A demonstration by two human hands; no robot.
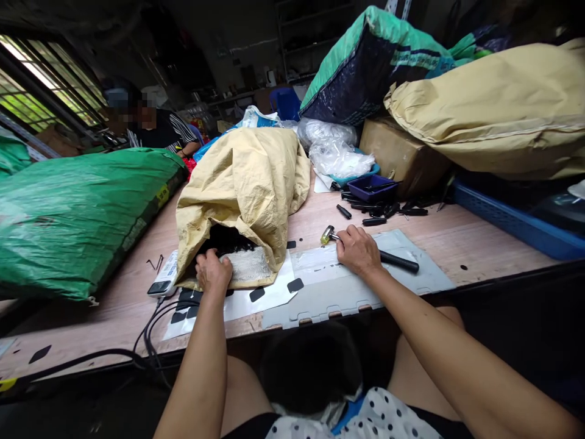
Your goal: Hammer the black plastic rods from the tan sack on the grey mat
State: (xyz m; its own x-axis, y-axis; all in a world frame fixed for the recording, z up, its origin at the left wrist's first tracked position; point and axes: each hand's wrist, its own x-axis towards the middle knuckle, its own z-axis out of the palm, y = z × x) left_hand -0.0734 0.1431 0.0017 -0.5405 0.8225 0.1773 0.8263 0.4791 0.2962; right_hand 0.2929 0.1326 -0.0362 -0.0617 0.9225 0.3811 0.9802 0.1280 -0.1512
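My right hand (359, 250) is closed around a small hammer (399, 262) just above the grey board (292, 300). The hammer's metal head with a yellowish face (327, 235) points left, and its black grip sticks out to the right. My left hand (214, 270) is at the mouth of a beige sack (247, 177), thumb and fingers apart, fingertips partly inside. Dark pieces fill the opening, with a whitish bubbly wrap (249, 264) in front of them. Whether the left fingertips touch a piece is hidden.
Black handles (375, 221) lie around a purple tray (372, 188). A green sack (82, 213) leans at left, near a white device (163, 280) with cables. A cardboard box (400, 152), blue basket (516, 213) and more sacks stand at right. Another person (159, 131) sits behind.
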